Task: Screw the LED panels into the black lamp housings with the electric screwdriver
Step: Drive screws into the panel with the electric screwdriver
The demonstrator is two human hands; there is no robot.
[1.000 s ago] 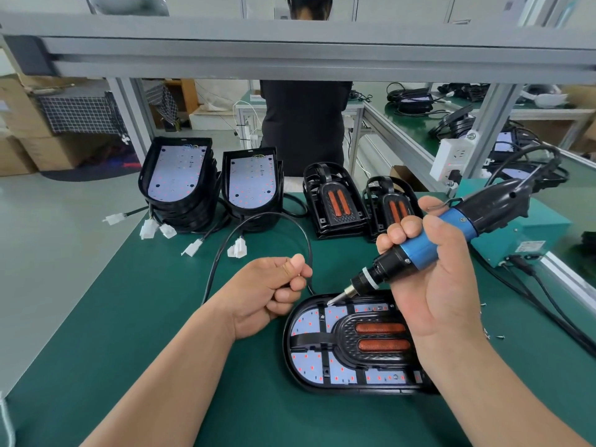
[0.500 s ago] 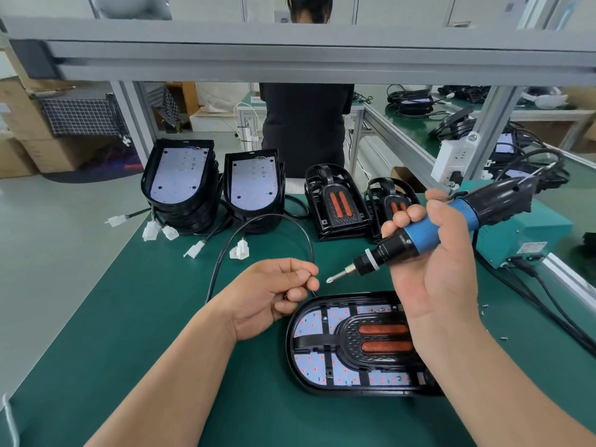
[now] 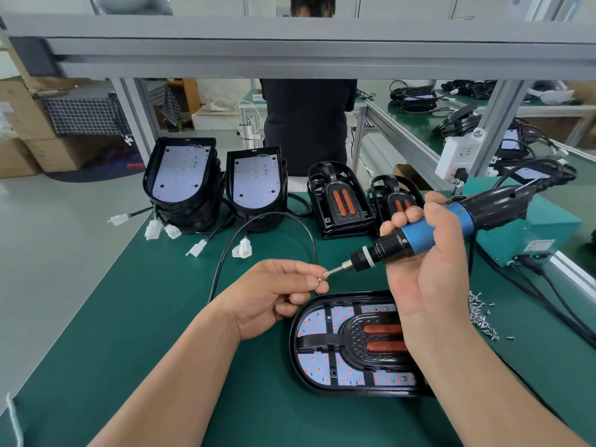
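A black lamp housing (image 3: pixel 301 366) lies flat on the green mat in front of me, with a white LED panel (image 3: pixel 317 366) and two orange bars inside. My right hand (image 3: pixel 425 275) grips the blue-and-black electric screwdriver (image 3: pixel 419 235) above the housing, bit pointing left. My left hand (image 3: pixel 274 295) pinches a small screw (image 3: pixel 320 279) at the tip of the bit, just above the housing's upper left edge.
Two stacks of housings with LED panels (image 3: pixel 183 179) (image 3: pixel 256 185) and two black frames with orange bars (image 3: pixel 338 201) (image 3: pixel 395 198) stand at the back. Loose screws (image 3: pixel 482 314) lie at the right. A teal power box (image 3: pixel 529 233) and cables sit far right. A person stands behind the bench.
The screwdriver has lifted off the panel and tilted more level. My left hand has risen and brought a screw to the bit's tip.
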